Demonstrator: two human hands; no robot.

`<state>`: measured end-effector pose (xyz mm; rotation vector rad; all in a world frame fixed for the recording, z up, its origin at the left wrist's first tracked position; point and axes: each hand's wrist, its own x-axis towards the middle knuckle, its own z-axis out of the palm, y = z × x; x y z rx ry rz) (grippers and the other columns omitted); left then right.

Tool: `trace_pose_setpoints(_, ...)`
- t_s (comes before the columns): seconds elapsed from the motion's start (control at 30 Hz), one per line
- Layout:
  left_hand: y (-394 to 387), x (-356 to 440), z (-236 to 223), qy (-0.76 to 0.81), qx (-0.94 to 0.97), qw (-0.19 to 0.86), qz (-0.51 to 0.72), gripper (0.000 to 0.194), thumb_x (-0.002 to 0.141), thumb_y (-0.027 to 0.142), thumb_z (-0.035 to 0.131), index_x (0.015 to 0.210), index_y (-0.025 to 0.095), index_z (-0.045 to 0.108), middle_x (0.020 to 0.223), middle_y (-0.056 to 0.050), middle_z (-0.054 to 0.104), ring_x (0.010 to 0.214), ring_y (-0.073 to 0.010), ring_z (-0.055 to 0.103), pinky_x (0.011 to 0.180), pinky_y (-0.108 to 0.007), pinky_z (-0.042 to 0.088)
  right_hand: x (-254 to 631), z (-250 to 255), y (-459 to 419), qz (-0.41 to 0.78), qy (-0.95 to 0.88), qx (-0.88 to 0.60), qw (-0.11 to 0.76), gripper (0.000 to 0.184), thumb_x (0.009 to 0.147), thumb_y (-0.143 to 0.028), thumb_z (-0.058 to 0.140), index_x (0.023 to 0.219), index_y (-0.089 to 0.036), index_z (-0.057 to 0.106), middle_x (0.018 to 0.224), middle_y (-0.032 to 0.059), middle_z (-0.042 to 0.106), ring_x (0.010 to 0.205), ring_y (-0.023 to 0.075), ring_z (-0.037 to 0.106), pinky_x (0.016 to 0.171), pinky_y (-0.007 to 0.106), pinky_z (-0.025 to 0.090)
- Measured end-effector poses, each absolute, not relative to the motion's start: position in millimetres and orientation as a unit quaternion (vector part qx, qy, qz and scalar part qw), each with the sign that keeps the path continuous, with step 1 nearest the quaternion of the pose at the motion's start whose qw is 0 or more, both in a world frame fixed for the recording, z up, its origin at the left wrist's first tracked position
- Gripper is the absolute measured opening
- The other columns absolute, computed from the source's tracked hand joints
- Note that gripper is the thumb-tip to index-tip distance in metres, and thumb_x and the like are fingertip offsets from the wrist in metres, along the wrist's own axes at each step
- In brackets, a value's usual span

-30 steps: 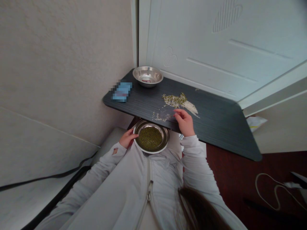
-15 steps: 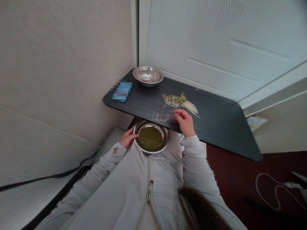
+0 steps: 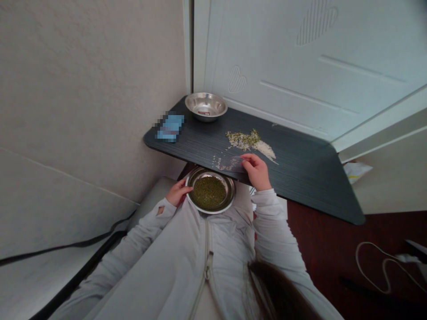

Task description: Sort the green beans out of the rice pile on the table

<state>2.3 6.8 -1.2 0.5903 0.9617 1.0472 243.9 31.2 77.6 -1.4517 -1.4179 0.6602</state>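
My left hand [image 3: 178, 193] grips the rim of a steel bowl [image 3: 228, 195] full of green beans [image 3: 208, 193], held just below the near edge of the dark table [image 3: 300, 164]. My right hand [image 3: 256, 171] rests on the table with fingers curled, holding what looks like a thin clear card against the tabletop beside a small scatter of white grains [image 3: 225, 164]. Beyond it lies a heap of mixed green beans and white rice [image 3: 250, 141].
A second, seemingly empty steel bowl [image 3: 206, 106] stands at the table's far left corner, a blue packet [image 3: 170, 127] beside it. A white panelled door [image 3: 300, 58] backs the table and a wall [image 3: 83, 89] lies left. A white cable [image 3: 373, 262] lies on the dark red floor.
My right hand has slid slightly left and nearer along the table toward the scattered grains. The left hand and its bowl have stayed put.
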Motion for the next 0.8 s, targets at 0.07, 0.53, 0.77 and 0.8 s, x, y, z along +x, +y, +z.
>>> trace_pose_setpoints(0.07,6.8,2.4,-1.0,0.435,0.265,0.717,0.475,0.038,0.044,0.013,0.066,0.081,0.013,0.057,0.075,-0.002,0.063,0.077,-0.0209,0.055,0.081,-0.038,0.035,244.7,76.5,32.0,0.247,-0.564,-0.615,0.493,0.019,0.062,-0.022,0.045,0.077,-0.016,0.055,0.062,-0.0018,0.053,0.058,0.0094,0.046,0.058,0.023,0.036)
trace_pose_setpoints(0.53,6.6,2.1,-2.4,0.433,0.261,0.720,0.475,0.036,0.045,0.013,0.066,0.081,0.013,0.058,0.075,-0.002,0.063,0.079,-0.0207,0.055,0.082,-0.037,0.034,242.5,80.0,29.6,0.268,-0.572,-0.594,0.497,0.020,0.063,-0.024,0.046,0.079,-0.017,0.055,0.064,-0.0015,0.053,0.058,0.0092,0.047,0.059,0.023,0.037)
trace_pose_setpoints(0.77,6.3,2.7,0.5,0.432,0.262,0.720,0.475,0.040,0.044,0.012,0.066,0.083,0.013,0.057,0.078,-0.002,0.063,0.083,-0.0218,0.054,0.082,-0.037,0.035,242.1,80.8,29.6,0.283,-0.580,-0.596,0.478,0.021,0.063,-0.025,0.046,0.080,-0.017,0.055,0.064,-0.0014,0.054,0.058,0.0095,0.047,0.059,0.023,0.037)
trace_pose_setpoints(0.8,6.0,2.9,1.1,0.434,0.261,0.719,0.477,0.040,0.044,0.012,0.066,0.083,0.012,0.057,0.077,-0.003,0.063,0.083,-0.0219,0.054,0.082,-0.037,0.035,242.1,80.8,29.3,0.283,-0.580,-0.596,0.478,0.021,0.063,-0.025,0.046,0.080,-0.017,0.055,0.064,-0.0014,0.054,0.058,0.0095,0.047,0.059,0.023,0.037)
